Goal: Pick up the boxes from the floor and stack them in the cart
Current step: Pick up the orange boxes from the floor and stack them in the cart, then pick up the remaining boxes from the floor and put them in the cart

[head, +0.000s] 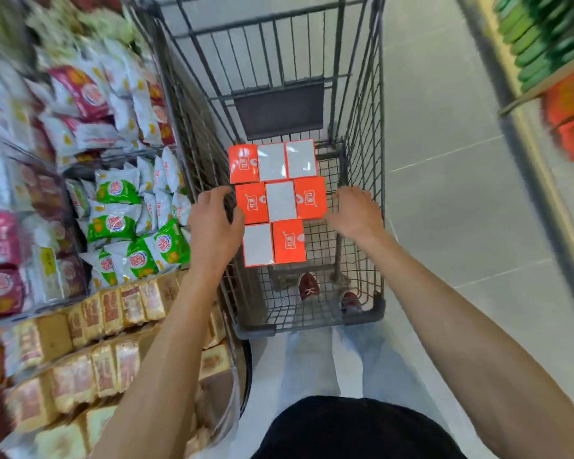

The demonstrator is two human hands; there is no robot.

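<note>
The wire cart [362, 180] stood in a shop aisle on a grey tiled floor [461, 210], and the boxes [280, 200] were already inside it. Eight boxes showed from above, side by side in one flat layer, some faces orange and some white. Three lay in the row closest to the far end of the cart, three in the middle row, and two in the near row, against the left wall.

The left hand [212, 223] was over the left wall of the cart, just beside the middle row. Its fingers were half curled and gripped nothing that I could see. The right hand [355, 210] was at the right side of the middle row. Its fingers were stretched out, quite straight, reaching to the edge of the orange box there.

Shelves with blurred snack bags [113, 210] stood just beside the left wall of the cart. Two red shoes [309, 286] showed through the wire bottom at the near end.
</note>
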